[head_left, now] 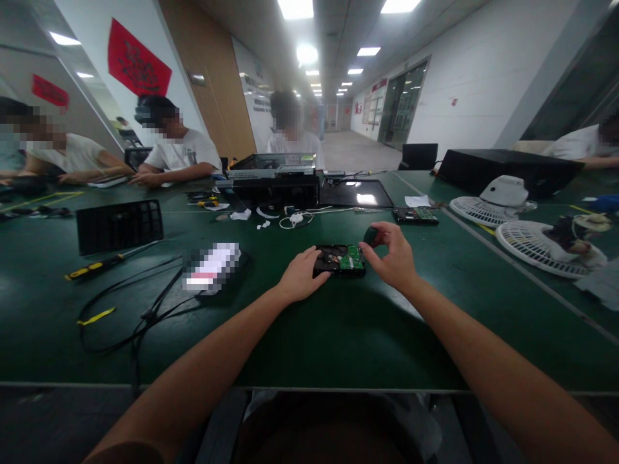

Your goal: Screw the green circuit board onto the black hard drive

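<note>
A black hard drive with a green circuit board [351,258] lies flat on the dark green table [309,341], in front of me. My left hand [304,276] grips its left end, fingers on the far edge and thumb at the near edge. At the drive's right end, my right hand [391,256] is closed on a small dark object [370,236], held between thumb and fingers. It looks like a short tool handle, but its lower end is too small to make out.
Left are a black panel [120,227], a yellow-black screwdriver [97,266], cables and an adapter [211,267]. Beyond the drive stands an open computer case [273,180]. A second drive [416,216] and white fan parts [546,248] lie right. Several people sit around the table.
</note>
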